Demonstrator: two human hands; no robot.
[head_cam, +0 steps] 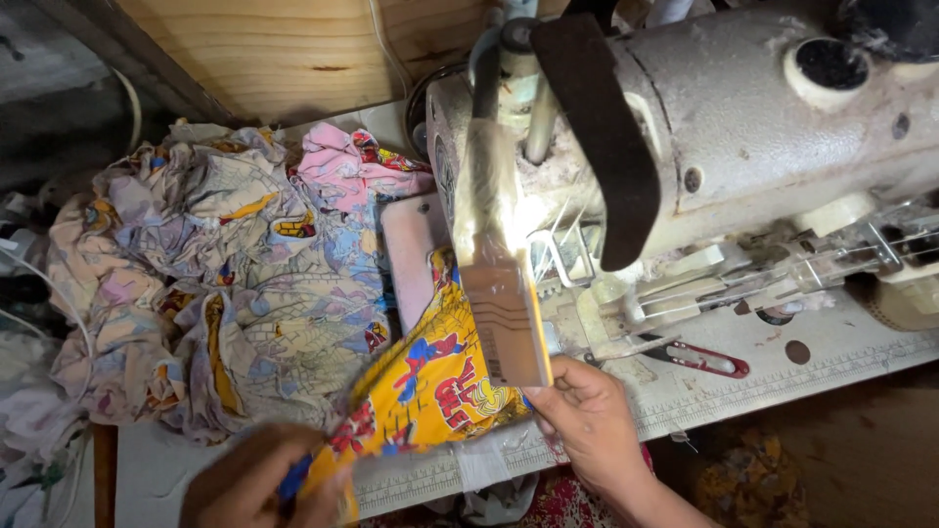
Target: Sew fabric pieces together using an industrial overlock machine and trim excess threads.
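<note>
A yellow printed piece of fabric (pixel 430 386) with red and blue cartoon figures lies across the front of the sewing machine bed (pixel 685 391). My left hand (pixel 256 484), blurred at the bottom edge, grips its near left end. My right hand (pixel 587 416) pinches its right edge, just below a strip of wrapped cardboard (pixel 499 293) that hangs in front of the needle area. The grey, worn sewing machine (pixel 763 127) fills the upper right, with a dark strap (pixel 597 127) draped over its arm.
A heap of crumpled printed fabric pieces (pixel 225 284), pale, pink and yellow, lies on the table to the left. Red-handled snips (pixel 699 359) rest on the machine bed. A wooden board (pixel 293 49) stands behind. Cloth scraps lie on the floor below.
</note>
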